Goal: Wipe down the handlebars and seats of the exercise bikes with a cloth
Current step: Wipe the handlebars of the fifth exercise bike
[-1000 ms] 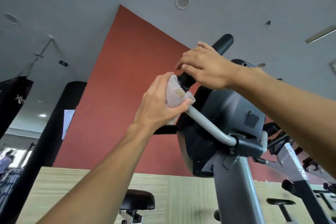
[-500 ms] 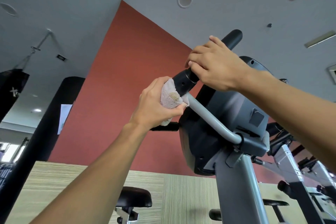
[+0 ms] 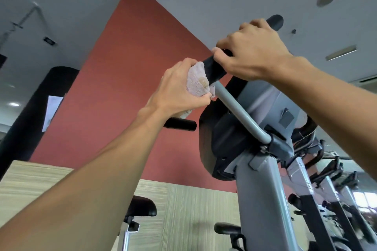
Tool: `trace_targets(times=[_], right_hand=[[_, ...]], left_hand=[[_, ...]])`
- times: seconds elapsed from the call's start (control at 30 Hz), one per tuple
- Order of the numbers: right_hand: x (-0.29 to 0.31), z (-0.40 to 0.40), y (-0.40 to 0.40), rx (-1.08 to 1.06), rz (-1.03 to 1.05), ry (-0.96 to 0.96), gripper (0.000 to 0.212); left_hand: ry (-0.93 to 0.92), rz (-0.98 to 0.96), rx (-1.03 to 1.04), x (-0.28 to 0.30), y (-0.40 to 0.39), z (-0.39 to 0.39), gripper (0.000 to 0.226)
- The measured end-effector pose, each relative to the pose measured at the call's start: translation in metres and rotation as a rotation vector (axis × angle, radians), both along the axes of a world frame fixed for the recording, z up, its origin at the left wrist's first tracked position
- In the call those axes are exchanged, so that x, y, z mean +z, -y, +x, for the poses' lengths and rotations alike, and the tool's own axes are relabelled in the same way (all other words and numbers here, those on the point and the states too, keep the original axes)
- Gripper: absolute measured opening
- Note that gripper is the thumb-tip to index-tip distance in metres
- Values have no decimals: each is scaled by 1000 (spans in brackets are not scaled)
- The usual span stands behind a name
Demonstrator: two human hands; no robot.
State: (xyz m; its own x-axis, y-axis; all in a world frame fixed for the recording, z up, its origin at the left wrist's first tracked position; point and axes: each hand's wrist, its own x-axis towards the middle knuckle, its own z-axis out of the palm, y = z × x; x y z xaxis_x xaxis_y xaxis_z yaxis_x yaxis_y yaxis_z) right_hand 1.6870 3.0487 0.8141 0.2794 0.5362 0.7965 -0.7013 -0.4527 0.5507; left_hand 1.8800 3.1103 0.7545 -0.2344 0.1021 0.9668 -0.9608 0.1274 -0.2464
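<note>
Mid-frame, the left hand [image 3: 179,89] grasps a bunched, pale cloth [image 3: 196,82] with a tan stain, pressed against the black grip [image 3: 214,70]. The right hand [image 3: 253,51] clenches the grip above it.

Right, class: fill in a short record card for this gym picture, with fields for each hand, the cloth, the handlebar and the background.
left hand: grips the cloth, pressed against the lower end of the black grip
right hand: curled round the black grip higher up
cloth: pale, bunched, with a brownish stain
handlebar: grey tube below, black grip above
background: red wall, black seat, more bikes at right
</note>
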Motion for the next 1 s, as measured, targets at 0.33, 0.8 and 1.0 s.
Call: trace_targets(times=[0.33,0.8,1.0], right_hand=[[-1,40,-20,-187,-5,142,52],[-15,54,-21,-144,32,329,45],[-16,55,-20,-109,45,314,43]], left_hand=[[7,37,-99,12,6,46,51],[-2,86,-107,14,1,53,49],[45,-63,-101,8,11,55,52]])
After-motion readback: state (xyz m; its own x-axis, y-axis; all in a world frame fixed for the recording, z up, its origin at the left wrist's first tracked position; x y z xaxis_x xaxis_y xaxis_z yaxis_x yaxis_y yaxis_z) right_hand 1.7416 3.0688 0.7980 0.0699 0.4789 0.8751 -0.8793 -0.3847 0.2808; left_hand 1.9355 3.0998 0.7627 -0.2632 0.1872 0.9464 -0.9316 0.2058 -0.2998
